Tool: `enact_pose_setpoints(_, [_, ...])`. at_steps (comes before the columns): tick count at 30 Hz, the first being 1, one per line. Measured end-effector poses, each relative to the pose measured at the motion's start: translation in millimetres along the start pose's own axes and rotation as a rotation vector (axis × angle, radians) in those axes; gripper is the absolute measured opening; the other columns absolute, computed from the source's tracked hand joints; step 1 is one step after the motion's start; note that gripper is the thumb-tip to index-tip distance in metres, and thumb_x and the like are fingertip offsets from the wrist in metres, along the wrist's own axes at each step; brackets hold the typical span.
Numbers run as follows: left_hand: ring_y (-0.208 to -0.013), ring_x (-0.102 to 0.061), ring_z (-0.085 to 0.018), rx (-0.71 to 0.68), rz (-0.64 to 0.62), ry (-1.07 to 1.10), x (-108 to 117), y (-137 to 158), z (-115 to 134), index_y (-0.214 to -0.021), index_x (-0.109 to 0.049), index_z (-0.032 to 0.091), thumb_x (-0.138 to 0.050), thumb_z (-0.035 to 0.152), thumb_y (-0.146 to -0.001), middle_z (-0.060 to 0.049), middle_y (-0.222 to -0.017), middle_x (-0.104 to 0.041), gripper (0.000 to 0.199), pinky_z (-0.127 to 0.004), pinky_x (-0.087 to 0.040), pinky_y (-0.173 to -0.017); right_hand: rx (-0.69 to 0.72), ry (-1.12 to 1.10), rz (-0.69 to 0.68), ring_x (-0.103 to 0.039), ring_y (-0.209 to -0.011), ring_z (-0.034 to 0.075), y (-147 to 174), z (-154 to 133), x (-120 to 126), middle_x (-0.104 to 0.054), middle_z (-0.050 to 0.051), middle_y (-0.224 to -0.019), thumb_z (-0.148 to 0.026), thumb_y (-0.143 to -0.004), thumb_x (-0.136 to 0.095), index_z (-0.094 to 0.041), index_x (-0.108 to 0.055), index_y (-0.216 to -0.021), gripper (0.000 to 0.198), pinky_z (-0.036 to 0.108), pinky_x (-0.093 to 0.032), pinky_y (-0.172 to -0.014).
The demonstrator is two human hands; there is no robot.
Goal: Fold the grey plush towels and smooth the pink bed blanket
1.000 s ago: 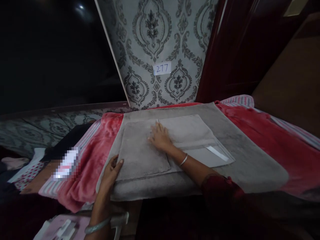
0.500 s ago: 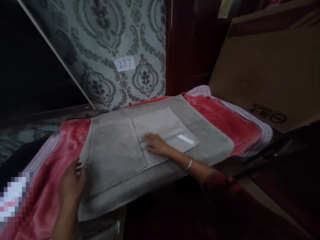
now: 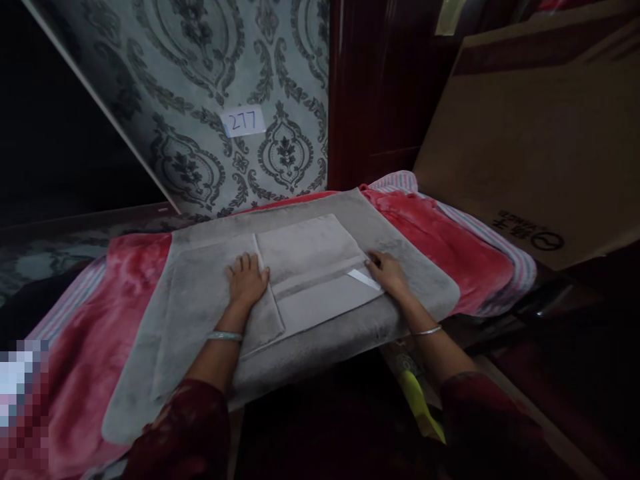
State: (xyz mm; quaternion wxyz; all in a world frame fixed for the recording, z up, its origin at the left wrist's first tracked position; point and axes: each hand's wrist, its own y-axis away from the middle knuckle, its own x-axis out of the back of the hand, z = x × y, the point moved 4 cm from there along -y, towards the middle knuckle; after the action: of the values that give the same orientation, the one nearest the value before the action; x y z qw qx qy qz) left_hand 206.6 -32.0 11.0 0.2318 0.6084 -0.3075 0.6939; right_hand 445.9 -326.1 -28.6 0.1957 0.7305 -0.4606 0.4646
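Note:
A folded piece of grey plush cloth [image 3: 310, 240] lies on a larger grey cloth [image 3: 425, 287], its left flap [image 3: 200, 300] overlapping the paler middle part. My left hand [image 3: 247, 280] rests flat on that flap near its inner edge, fingers spread. At the right end of the folded cloth, my right hand [image 3: 387, 272] has its fingers curled and pinched on the edge. Just beside those fingers lies a white strip [image 3: 365, 279], like a label. The fingertips of the right hand are partly hidden by the cloth edge.
Under the grey cloth a red plush blanket [image 3: 440, 233] with a striped border spreads out on both sides. A large cardboard box [image 3: 540, 147] leans at the right. Behind stands a patterned wall [image 3: 200, 80] with a paper marked 277 [image 3: 243, 121]. Something yellow [image 3: 417, 400] shows below the front edge.
My left hand has moved from the cloth's left edge to the flap by the middle. My right hand has gone from the middle to the right edge and closed on it.

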Motion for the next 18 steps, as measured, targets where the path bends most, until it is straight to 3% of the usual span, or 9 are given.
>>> enact_pose_setpoints(4, [-0.154,-0.029,-0.037,0.016,-0.009,-0.031,-4.8,8.4,2.1,-0.154,-0.043,0.012,-0.040,0.042,-0.101,-0.022,-0.165,-0.035,0.061,-0.058,-0.023,-0.122,0.071,0.020,0.066,-0.063,-0.117,0.027,4.7,3.6,-8.5,-0.069,0.014,-0.129,-0.040,-0.098,-0.049,-0.018,-0.068,-0.135,0.047,0.037,-0.049,-0.098])
enact_pose_setpoints(9, [-0.132,-0.053,-0.037,0.096,0.069,-0.078,15.3,2.8,4.4,-0.128,-0.062,0.007,-0.055,0.049,-0.092,-0.026,-0.137,-0.060,0.056,-0.046,-0.043,-0.107,0.122,0.013,0.103,-0.066,-0.111,0.030,3.6,11.8,-16.9,-0.072,0.015,-0.120,-0.041,-0.097,-0.049,-0.018,-0.072,-0.129,0.046,0.040,-0.051,-0.096])
enact_pose_setpoints(14, [-0.121,-0.064,-0.033,0.159,-0.104,-0.065,16.0,-7.8,8.9,-0.127,-0.062,0.003,-0.047,0.032,-0.096,-0.027,-0.125,-0.066,0.045,-0.039,-0.049,-0.099,0.109,0.013,0.096,-0.066,-0.108,0.030,4.5,14.8,-18.8,-0.071,0.016,-0.119,-0.042,-0.097,-0.048,-0.016,-0.072,-0.128,0.047,0.039,-0.052,-0.090])
enact_pose_setpoints(18, [-0.120,-0.066,-0.030,0.149,-0.153,-0.068,15.5,-13.6,9.1,-0.126,-0.066,0.004,-0.047,0.017,-0.091,-0.027,-0.125,-0.068,0.041,-0.035,-0.049,-0.099,0.103,-0.004,0.107,-0.066,-0.107,0.029,5.5,13.0,-16.8,-0.072,0.015,-0.118,-0.042,-0.097,-0.048,-0.017,-0.073,-0.126,0.046,0.038,-0.051,-0.092])
